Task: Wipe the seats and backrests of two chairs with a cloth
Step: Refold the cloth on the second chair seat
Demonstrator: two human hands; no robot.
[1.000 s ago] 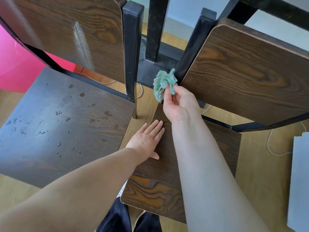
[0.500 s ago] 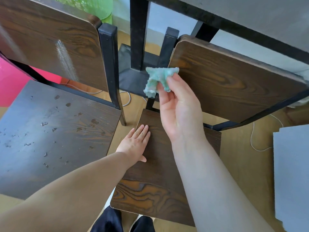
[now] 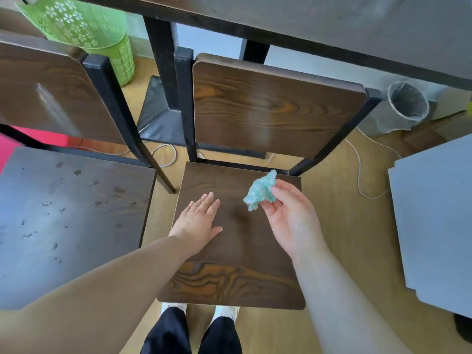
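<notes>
- A pale wooden floor [image 3: 332, 226] is shown under a dark tabletop [image 3: 332, 26] that spans the far side, beyond both hands.
- The left hand [image 3: 198, 221] is laid palm down, fingers straight, on the dark wood-grain seat of the right chair [image 3: 237, 264].
- A crumpled teal cloth [image 3: 260, 191] is pinched between thumb and fingertips of the right hand [image 3: 291, 218], which is turned palm up just right of the left hand; the two hands are kept apart.
- The cloth is held over the far right part of that seat, seemingly clear of the wood, with a faint shadow cast beneath it.
- Beyond the hands, the curved wood-grain backrest of the right chair [image 3: 270, 108] is carried on black metal uprights.
- Left of the left hand, the dark wooden seat of the left chair [image 3: 63, 221] is speckled with droplets; the brown backrest of the left chair [image 3: 46, 93] is seen beyond it.
- A green perforated plastic basket [image 3: 84, 29] is seen far left beyond the hands, and a round bin with a clear liner [image 3: 406, 103] far right.
- A flat grey board [image 3: 434, 213] lies right of the right hand, with a white cable [image 3: 360, 169] looped on the floor between them.
</notes>
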